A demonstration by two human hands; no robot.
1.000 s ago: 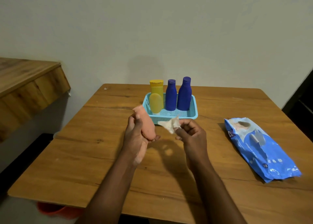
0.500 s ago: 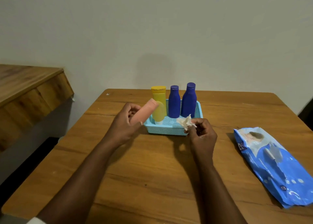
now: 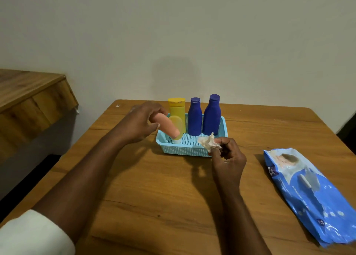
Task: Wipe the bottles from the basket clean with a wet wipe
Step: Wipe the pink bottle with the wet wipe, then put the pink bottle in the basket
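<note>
My left hand point(image 3: 139, 122) holds a peach-pink bottle point(image 3: 167, 124) tilted, its lower end down inside the left end of the light blue basket point(image 3: 185, 148). In the basket stand a yellow bottle point(image 3: 177, 112) and two dark blue bottles point(image 3: 195, 117) point(image 3: 212, 115). My right hand point(image 3: 227, 157) pinches a crumpled white wet wipe point(image 3: 208, 142) just at the basket's front right rim.
A blue pack of wet wipes point(image 3: 308, 191) lies on the wooden table point(image 3: 154, 197) to the right. A wooden counter point(image 3: 28, 96) juts out at the left beyond the table edge. A bare wall stands behind the table.
My left hand has carried the pink bottle forward from in front of the basket and tipped its end into the basket's left side. The right hand with the wipe moved slightly toward the basket.
</note>
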